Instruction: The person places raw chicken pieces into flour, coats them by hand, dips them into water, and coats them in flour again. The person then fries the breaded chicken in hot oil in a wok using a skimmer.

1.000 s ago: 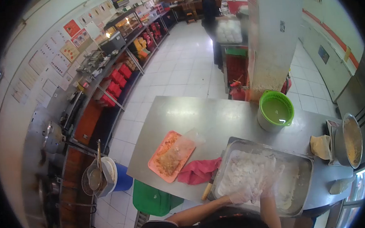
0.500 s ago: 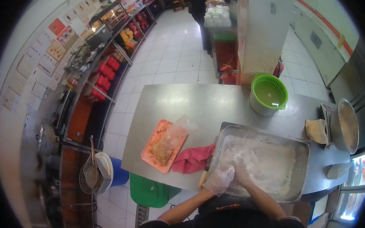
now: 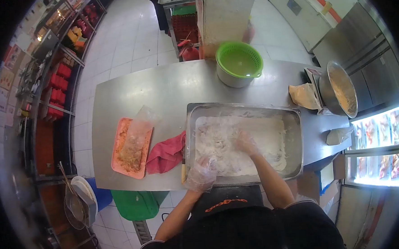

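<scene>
Turn the white powder (image 3: 264,132) gently beneath and ahead of the right hand (image 3: 246,143), too blurred to tell whether grasping anything, and work low inside the metal tray (image 3: 294,143), away from its rim by the left hand (image 3: 201,175), likewise unclear in grip.

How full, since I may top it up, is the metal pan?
Partly full: the metal pan has white powder across much of its floor, with walls showing above; depth unclear.
</scene>
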